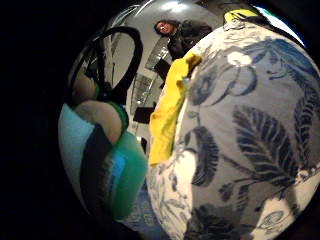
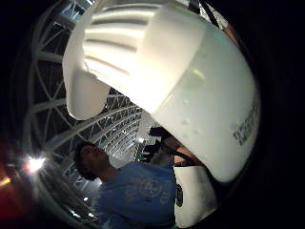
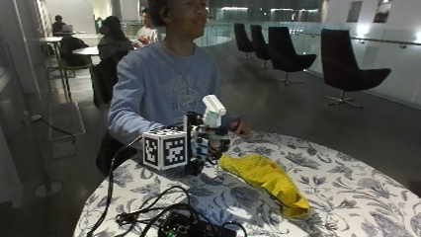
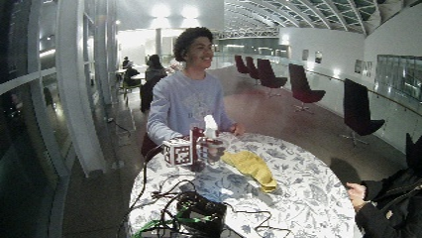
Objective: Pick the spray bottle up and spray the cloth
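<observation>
The right hand (image 3: 205,143) has its fingers wrapped around the spray bottle (image 3: 212,118), holding it up. The yellow cloth (image 3: 266,180) lies just beside it on the desk (image 3: 342,197).

You're looking at 1 spray bottle (image 3: 212,129) with a white trigger head, standing upright, lifted off the floral tabletop (image 3: 342,187). Just beside it, 1 yellow cloth (image 3: 266,177) is lying crumpled in a long strip on that tabletop.
</observation>
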The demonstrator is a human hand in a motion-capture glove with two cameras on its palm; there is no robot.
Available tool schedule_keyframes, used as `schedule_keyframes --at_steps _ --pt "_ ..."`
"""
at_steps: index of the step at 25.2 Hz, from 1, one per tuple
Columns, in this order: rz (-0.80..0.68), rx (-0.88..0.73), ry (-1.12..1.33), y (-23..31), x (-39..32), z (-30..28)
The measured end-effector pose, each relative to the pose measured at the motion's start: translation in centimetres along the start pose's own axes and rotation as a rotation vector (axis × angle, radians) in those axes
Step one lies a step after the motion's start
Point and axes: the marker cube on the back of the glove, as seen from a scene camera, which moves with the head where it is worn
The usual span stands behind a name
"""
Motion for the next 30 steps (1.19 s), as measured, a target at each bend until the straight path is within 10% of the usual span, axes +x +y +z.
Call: schedule_keyframes --at_steps 30 --pt "0.492 -0.414 -0.094 1.3 0.1 7.0"
